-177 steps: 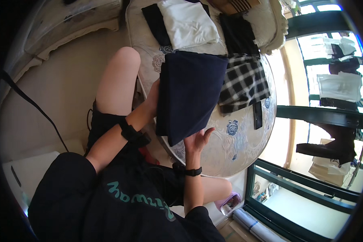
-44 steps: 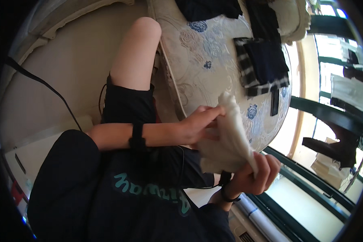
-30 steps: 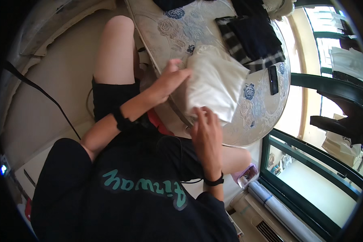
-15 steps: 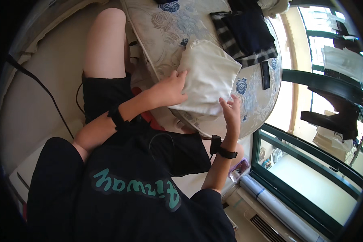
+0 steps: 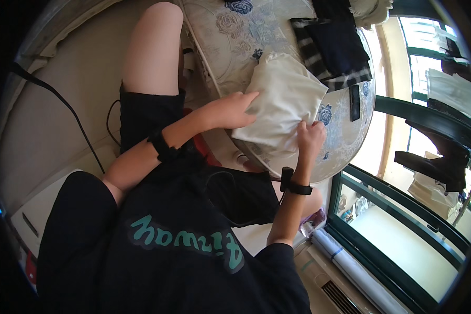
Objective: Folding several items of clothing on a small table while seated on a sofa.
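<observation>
White cloth (image 5: 288, 94) on the bench (image 5: 345, 142) is apparently being straightened: right hand (image 5: 312, 137) pinches its right edge, left hand (image 5: 231, 111) touches the left, grip unclear; next move calls for even tension.

White cloth (image 5: 283, 97), navy garment (image 5: 343, 47), black-and-white checked fabric (image 5: 309, 49), cream tablecloth (image 5: 343, 138) with blue roses (image 5: 325, 114)

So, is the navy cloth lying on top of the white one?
No, the navy cloth lies on the black-and-white checked cloth, and the white cloth is spread nearer the person.
</observation>
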### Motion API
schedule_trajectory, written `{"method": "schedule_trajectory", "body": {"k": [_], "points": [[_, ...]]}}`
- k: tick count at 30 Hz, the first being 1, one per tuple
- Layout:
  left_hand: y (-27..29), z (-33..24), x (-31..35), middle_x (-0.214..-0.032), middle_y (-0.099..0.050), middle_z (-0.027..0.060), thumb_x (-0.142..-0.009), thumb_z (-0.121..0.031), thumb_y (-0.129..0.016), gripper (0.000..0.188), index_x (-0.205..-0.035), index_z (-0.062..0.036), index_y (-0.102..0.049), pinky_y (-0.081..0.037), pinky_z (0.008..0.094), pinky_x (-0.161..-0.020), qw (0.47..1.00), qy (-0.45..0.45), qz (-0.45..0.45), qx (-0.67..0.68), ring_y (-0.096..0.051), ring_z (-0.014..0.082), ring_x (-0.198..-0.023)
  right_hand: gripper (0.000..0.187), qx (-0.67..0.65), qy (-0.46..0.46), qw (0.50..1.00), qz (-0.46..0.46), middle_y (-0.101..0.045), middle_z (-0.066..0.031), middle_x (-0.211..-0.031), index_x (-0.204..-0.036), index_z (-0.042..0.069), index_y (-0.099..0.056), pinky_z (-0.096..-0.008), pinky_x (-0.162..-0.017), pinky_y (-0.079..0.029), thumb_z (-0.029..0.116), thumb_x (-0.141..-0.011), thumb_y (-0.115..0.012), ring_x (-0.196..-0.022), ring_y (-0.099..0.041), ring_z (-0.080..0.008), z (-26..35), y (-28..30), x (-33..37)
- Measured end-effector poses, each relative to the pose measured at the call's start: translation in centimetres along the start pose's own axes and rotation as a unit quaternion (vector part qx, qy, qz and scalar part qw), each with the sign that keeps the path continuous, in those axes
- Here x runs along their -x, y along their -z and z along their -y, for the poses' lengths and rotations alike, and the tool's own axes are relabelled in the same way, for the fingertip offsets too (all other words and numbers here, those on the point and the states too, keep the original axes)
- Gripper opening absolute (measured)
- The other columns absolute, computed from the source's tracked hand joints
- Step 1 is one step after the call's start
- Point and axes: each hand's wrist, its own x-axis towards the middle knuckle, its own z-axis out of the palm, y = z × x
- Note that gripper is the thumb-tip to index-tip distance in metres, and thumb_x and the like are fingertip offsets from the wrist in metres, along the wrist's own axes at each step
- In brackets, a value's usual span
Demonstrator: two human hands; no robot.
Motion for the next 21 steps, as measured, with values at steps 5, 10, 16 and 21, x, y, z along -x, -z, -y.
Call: {"method": "schedule_trajectory", "body": {"k": [5, 10, 16, 21], "points": [[0.5, 0.3, -0.3, -0.096, -0.06, 0.0205, -0.082, -0.023, -0.058, 0.061, -0.135, -0.0012, -0.038, -0.048, 0.0333, -0.076, 0.999, -0.004, -0.006, 0.051, -0.061, 0.0269, -0.083, 0.028, 0.062, 0.033, 0.997, -0.018, -0.059, -0.0203, -0.092, -0.089, -0.004, -0.058, -0.0412, -0.081, -0.045, 0.022, -0.078, -0.06, -0.089, -0.056, -0.0369, 1.9, 1.1, 0.7], [0.8, -0.2, -0.4, -0.096, -0.061, 0.0198, -0.083, -0.023, -0.058, 0.061, -0.136, -0.0008, -0.038, -0.048, 0.0324, -0.076, 0.998, 0.018, 0.017, 0.057, -0.061, 0.0245, -0.082, 0.018, 0.181, 0.082, 0.974, -0.108, -0.06, -0.019, -0.081, -0.083, -0.004, -0.058, -0.0419, -0.074, -0.047, 0.014, -0.081, -0.053, -0.081, -0.058, -0.0355, 2.9, 0.8, 1.1], [0.9, 1.2, -1.6, -0.103, -0.062, 0.0117, -0.088, -0.029, -0.055, 0.056, -0.136, -0.0042, -0.041, -0.045, 0.0284, -0.08, 0.954, 0.095, 0.077, 0.272, -0.06, 0.0188, -0.088, 0.014, -0.156, 0.062, 0.985, 0.03, -0.059, -0.0196, -0.069, -0.082, -0.003, -0.051, -0.0409, -0.063, -0.047, 0.011, -0.084, -0.054, -0.065, -0.061, -0.0345, 8.6, 8.9, 3.3], [2.7, 4.3, 4.5, -0.136, -0.042, 0.0122, -0.096, -0.018, -0.044, 0.045, -0.137, -0.0021, -0.034, -0.036, 0.0355, -0.104, 0.862, -0.059, 0.032, 0.502, -0.044, 0.02, -0.123, 0.019, -0.541, 0.42, 0.611, 0.396, -0.064, -0.0169, -0.102, -0.091, -0.001, -0.058, -0.0311, -0.082, -0.047, -0.008, -0.076, -0.049, -0.095, -0.062, -0.0278, 11.5, 14.9, 5.7]]}}
